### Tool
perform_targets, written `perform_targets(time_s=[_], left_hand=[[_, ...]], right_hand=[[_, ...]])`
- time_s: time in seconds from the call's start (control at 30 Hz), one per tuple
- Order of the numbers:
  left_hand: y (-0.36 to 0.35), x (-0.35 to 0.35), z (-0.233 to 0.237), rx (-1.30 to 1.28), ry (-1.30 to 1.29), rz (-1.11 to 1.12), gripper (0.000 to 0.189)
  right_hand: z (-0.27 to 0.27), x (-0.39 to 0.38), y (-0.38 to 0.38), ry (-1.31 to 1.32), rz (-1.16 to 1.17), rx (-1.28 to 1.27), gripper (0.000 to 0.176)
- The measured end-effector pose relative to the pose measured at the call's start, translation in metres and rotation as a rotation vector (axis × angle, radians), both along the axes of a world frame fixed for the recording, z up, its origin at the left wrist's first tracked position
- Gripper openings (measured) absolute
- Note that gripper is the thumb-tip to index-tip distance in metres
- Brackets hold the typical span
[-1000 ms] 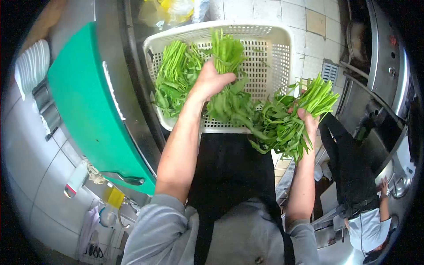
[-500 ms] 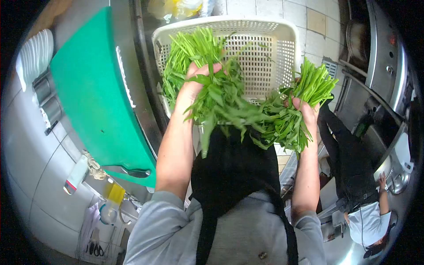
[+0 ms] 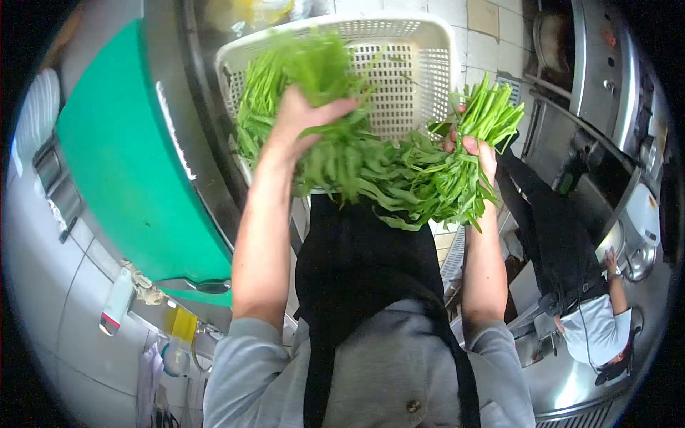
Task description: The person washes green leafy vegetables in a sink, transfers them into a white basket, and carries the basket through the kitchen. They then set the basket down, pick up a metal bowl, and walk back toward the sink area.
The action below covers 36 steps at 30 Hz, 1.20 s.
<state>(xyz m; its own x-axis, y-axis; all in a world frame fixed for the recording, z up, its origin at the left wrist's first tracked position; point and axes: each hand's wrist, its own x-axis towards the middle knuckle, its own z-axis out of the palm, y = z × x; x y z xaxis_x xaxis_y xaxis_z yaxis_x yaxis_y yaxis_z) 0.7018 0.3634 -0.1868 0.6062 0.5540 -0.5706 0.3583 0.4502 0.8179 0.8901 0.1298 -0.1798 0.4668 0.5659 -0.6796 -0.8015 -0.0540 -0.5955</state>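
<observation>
My left hand is closed around a bunch of long-stemmed leafy greens, its thumb lying across them. The stems point away from me and are smeared by motion; the leaves hang towards my apron. In my right hand is a second bunch of leafy greens, gripped around the pale green stems, with its leaves drooping down and inwards. Both bunches' leaves meet in front of my apron. Beneath them is a white perforated plastic basket, with more stems along its left side.
A green cutting board with a knife lies on the counter to the left, near stacked white dishes. Another person stands at the right by metal kitchen equipment. Plastic bags are beyond the basket.
My left hand has lifted a bunch of stems upright and shifted slightly left. My right hand still grips its bunch, a little further left in view. The whole scene has shifted left.
</observation>
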Motion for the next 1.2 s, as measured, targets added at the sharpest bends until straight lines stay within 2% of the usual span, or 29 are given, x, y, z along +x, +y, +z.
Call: perform_targets(time_s=[0.07, 0.13, 0.17, 0.23, 0.27, 0.33, 0.43, 0.5, 0.53, 0.6, 0.67, 0.73, 0.8, 0.87, 0.9, 0.97, 1.03, 1.13, 1.2], left_hand=[[-0.005, 0.010, -0.011, 0.027, -0.048, -0.019, 0.043], [-0.007, 0.023, -0.009, -0.069, 0.302, -0.248, 0.044], [-0.011, 0.026, -0.020, -0.069, 0.304, -0.243, 0.044], [-0.021, 0.031, -0.043, 0.136, 0.274, -0.326, 0.046], [-0.027, 0.036, -0.047, 0.140, 0.282, -0.317, 0.046], [-0.038, 0.053, -0.041, 0.332, 0.430, -0.277, 0.048], [-0.040, 0.077, -0.055, 0.336, 0.544, -0.224, 0.055], [-0.034, 0.090, -0.048, 0.145, 0.638, -0.391, 0.080], [-0.038, 0.093, -0.052, 0.149, 0.640, -0.385, 0.080], [-0.046, 0.094, -0.053, 0.326, 0.716, -0.447, 0.103], [-0.041, 0.080, -0.047, 0.335, 0.698, -0.498, 0.107], [-0.030, 0.050, -0.050, 1.135, 0.724, -0.314, 0.102], [0.023, 0.021, -0.015, 0.750, 0.942, -0.315, 0.100], [0.036, -0.029, -0.063, 1.097, 1.113, -0.162, 0.107], [0.035, -0.030, -0.060, 1.105, 1.112, -0.162, 0.107], [0.026, -0.034, -0.055, 0.774, 1.179, -0.429, 0.117], [0.016, -0.029, -0.059, 0.756, 1.194, -0.438, 0.120], [0.011, -0.024, -0.062, 0.733, 1.220, -0.389, 0.123], [0.021, -0.020, -0.061, 0.606, 1.257, -0.308, 0.121]], right_hand=[[0.002, -0.001, 0.003, -0.040, 0.036, -0.017, 0.069], [0.002, -0.003, 0.003, -0.063, 0.048, -0.021, 0.068], [0.004, -0.003, 0.003, -0.099, 0.089, -0.068, 0.067], [0.009, -0.004, 0.003, -0.170, 0.128, -0.115, 0.064], [0.010, -0.006, 0.002, -0.195, 0.130, -0.111, 0.062], [0.010, -0.008, -0.002, -0.189, 0.139, -0.140, 0.060], [0.003, -0.006, -0.008, -0.191, 0.095, -0.174, 0.061], [0.002, -0.008, -0.017, -0.187, 0.045, -0.207, 0.059], [0.000, -0.007, -0.019, -0.196, 0.017, -0.218, 0.056], [0.001, -0.004, -0.024, -0.263, 0.074, -0.213, 0.054], [0.006, -0.007, -0.026, -0.230, 0.028, -0.234, 0.053], [0.004, -0.006, -0.026, -0.236, 0.026, -0.212, 0.053], [0.004, -0.005, -0.026, -0.246, 0.019, -0.194, 0.052], [0.011, -0.007, -0.021, -0.186, 0.001, -0.184, 0.061], [0.012, -0.007, -0.019, -0.222, 0.014, -0.198, 0.063], [0.005, -0.006, -0.020, -0.211, -0.004, -0.192, 0.060], [0.006, -0.006, -0.018, -0.207, -0.020, -0.201, 0.057], [0.010, -0.007, -0.021, -0.225, 0.004, -0.122, 0.064], [0.007, -0.001, -0.025, -0.230, 0.028, -0.126, 0.063]])
